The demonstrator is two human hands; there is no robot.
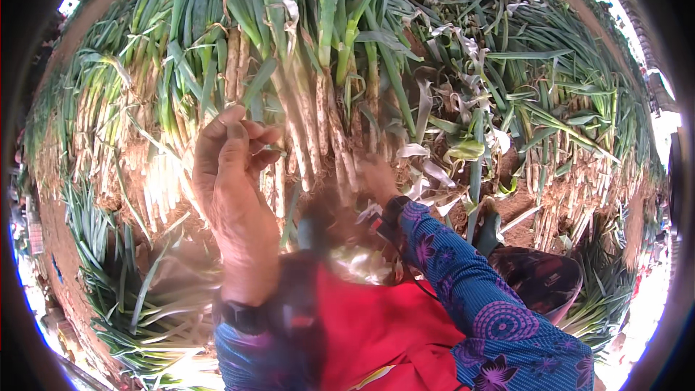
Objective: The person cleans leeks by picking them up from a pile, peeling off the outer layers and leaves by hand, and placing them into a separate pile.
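Observation:
Long green onions with soil-streaked pale stalks (304, 123) lie in a thick row before me, leaves pointing away and roots toward me. My left hand (235, 181) is raised over them at the middle left, its thumb and fingers curled together in a pinch. Whatever may be between those fingertips is too small to name. Down at the root ends of the central stalks is my right hand (376, 177), blurred, with its fingers mostly hidden. Dry, whitish peeled leaves (434, 170) lie just to the right of it.
More green onions (572, 181) lie bunched at the right. Cleaner, paler green onions (152, 311) are piled at the lower left. A heap of loose green leaves (521, 43) spreads at the far right. Brown soil (58, 246) shows along the left. My knee (539, 279) is at the lower right.

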